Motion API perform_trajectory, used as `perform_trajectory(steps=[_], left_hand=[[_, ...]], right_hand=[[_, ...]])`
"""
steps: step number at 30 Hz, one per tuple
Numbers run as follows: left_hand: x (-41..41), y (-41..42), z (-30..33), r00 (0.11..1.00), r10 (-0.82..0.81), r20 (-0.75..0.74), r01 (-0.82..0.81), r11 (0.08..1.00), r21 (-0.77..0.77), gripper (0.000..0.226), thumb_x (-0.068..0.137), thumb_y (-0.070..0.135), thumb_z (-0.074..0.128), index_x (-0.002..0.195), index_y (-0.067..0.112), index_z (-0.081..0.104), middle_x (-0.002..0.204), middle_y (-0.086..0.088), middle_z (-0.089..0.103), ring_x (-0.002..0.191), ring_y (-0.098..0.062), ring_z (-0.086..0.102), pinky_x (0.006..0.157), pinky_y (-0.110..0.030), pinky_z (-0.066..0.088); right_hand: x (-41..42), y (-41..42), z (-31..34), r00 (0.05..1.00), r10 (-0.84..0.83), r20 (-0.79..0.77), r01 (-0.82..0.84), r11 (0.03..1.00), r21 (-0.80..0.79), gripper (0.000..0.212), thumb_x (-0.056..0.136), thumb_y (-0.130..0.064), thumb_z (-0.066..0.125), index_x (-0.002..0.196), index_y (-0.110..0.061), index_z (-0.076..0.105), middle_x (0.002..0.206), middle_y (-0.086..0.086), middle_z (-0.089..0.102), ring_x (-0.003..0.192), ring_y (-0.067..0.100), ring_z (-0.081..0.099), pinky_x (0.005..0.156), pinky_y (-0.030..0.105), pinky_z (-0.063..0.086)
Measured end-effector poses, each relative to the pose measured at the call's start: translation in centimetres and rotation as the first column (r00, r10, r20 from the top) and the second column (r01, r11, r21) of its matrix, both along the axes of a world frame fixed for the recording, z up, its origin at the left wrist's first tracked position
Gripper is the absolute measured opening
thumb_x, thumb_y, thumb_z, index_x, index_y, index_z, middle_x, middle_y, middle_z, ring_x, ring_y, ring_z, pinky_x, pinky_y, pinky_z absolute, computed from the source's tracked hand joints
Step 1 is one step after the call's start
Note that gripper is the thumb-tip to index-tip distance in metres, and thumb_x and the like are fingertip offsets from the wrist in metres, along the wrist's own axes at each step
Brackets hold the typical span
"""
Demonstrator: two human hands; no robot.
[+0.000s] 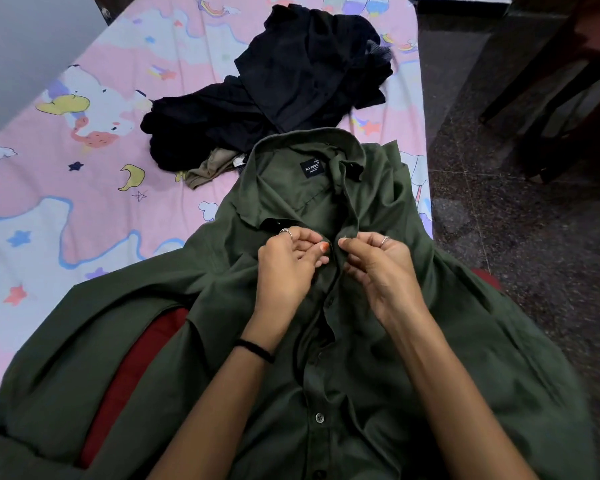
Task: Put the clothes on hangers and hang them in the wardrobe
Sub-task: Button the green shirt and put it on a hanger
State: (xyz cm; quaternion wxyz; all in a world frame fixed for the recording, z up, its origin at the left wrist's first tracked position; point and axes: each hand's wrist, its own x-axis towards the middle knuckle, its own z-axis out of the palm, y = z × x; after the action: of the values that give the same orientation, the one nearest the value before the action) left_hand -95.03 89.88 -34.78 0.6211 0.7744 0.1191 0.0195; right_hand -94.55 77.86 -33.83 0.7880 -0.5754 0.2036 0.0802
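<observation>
So the bed (94,188) takes up most of the shot, covered in a pink and white cartoon sheet with ducks, stars and moons. Spread across the near end of it is a dark green button-up shirt (465,341), front side up, collar pointing away, with something red showing under its left edge. Behind the collar there's a heap of black clothes (291,81), and a bit of olive-brown fabric (212,168) pokes out from under that pile. To the right is dark speckled floor (516,237).

Both hands are working the shirt's placket just below the collar. The left hand (288,268) has its fingers curled and pinching the fabric edge, the right hand (381,268) pinches the opposite edge between thumb and fingers.

The black neck label (311,169) reads "NO FUSS"; the smaller line under it is too tiny to read.
</observation>
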Motion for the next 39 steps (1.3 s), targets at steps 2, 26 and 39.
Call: perform_trajectory(steps=[2, 26, 39], left_hand=[[0.0, 0.0, 0.0, 0.999, 0.035, -0.002, -0.035, 0.997, -0.073, 0.024, 0.089, -0.004, 0.061, 0.079, 0.018, 0.063, 0.074, 0.001, 0.067, 0.061, -0.001, 0.067, 0.064, -0.013, 0.053], [-0.2, 0.1, -0.1, 0.983, 0.176, -0.061, -0.184, 0.97, -0.161, 0.021, 0.086, 0.002, 0.066, 0.077, 0.021, 0.068, 0.075, -0.002, 0.07, 0.07, -0.01, 0.066, 0.074, -0.026, 0.054], [-0.5, -0.1, -0.2, 0.965, 0.236, -0.111, -0.253, 0.948, -0.19, 0.018, 0.086, 0.012, 0.062, 0.077, 0.025, 0.07, 0.076, 0.0, 0.071, 0.071, -0.01, 0.064, 0.08, -0.031, 0.054]], right_hand=[[0.2, 0.3, 0.3, 1.0, -0.011, 0.018, 0.011, 0.999, -0.034, 0.027, 0.083, 0.004, 0.066, 0.069, -0.015, 0.054, 0.06, -0.003, 0.054, 0.05, 0.003, 0.053, 0.053, 0.017, 0.047], [-0.6, 1.7, -0.1, 0.946, 0.209, 0.249, -0.03, 0.819, -0.573, 0.014, 0.088, -0.011, 0.064, 0.082, -0.02, 0.072, 0.078, 0.002, 0.073, 0.072, 0.01, 0.069, 0.074, 0.03, 0.057], [0.5, 1.8, -0.5, 0.944, 0.287, 0.164, -0.149, 0.812, -0.564, 0.016, 0.084, -0.009, 0.07, 0.075, -0.02, 0.063, 0.069, -0.003, 0.064, 0.063, 0.009, 0.059, 0.071, 0.029, 0.053]])
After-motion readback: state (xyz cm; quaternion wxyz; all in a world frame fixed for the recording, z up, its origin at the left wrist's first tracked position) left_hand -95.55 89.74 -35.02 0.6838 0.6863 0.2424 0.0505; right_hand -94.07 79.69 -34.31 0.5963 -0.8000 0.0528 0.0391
